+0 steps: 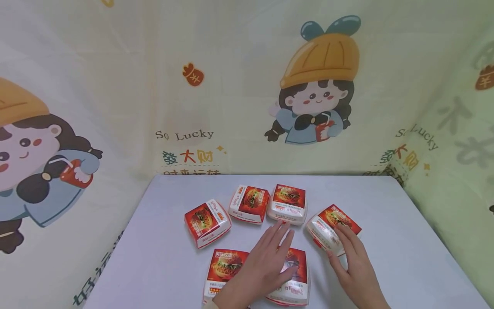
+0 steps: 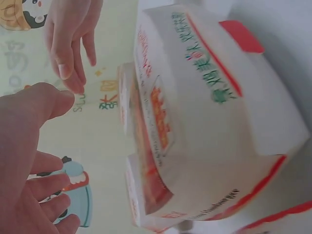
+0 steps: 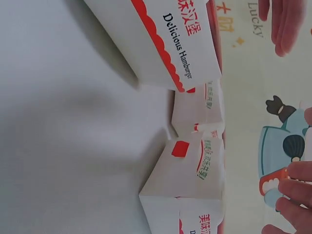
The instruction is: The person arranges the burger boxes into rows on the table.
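Several red-and-white hamburger boxes lie on the table, all with closed lids. My left hand reaches over the front pair with its fingers extended, partly covering the front right box and the front left box. Its fingertips overlap the near edge of the back box in the head view. The left wrist view shows this hand holding nothing, beside a white box side. My right hand, fingers loosely extended, is over the near right edge of the right box and grips nothing.
Two more boxes, the far left box and its neighbour, complete a loose arc behind the front pair. The white table ends at a patterned cloth backdrop with cartoon figures, which also hangs at both sides.
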